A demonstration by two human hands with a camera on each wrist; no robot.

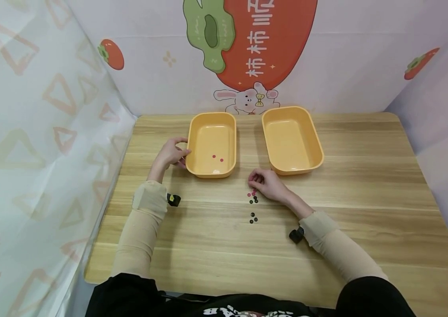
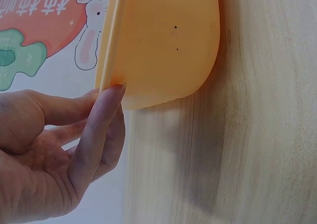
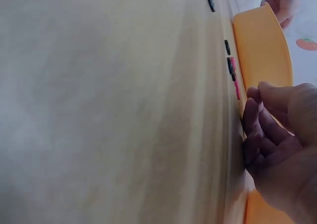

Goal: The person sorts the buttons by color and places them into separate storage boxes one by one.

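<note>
Small pink discs (image 1: 249, 194) lie on the wooden table (image 1: 216, 246) just beside the fingertips of the right hand (image 1: 270, 184), and two more pink pieces (image 1: 213, 156) rest inside the left yellow tray (image 1: 212, 136), toward its near end. Right by the pink discs is a cluster of black discs (image 1: 251, 201), and a little nearer the person sits a second black group (image 1: 252, 214). The right hand hangs low over the discs, thumb and forefinger brought narrowly together, the other fingers curled; whether a disc is between the tips I cannot tell. The left hand (image 1: 171, 154) grips the outer side of the left yellow tray, thumb over the rim and fingers beneath it. The right yellow tray (image 1: 291, 138) stands apart from the left one, slightly turned, just beyond the right hand. Beige sleeves (image 1: 138, 237) cover both forearms, with a small black camera (image 1: 174, 200) at the left wrist. Behind the table hangs a pale backdrop (image 1: 346, 75) printed with a large red fruit and a white rabbit
</note>
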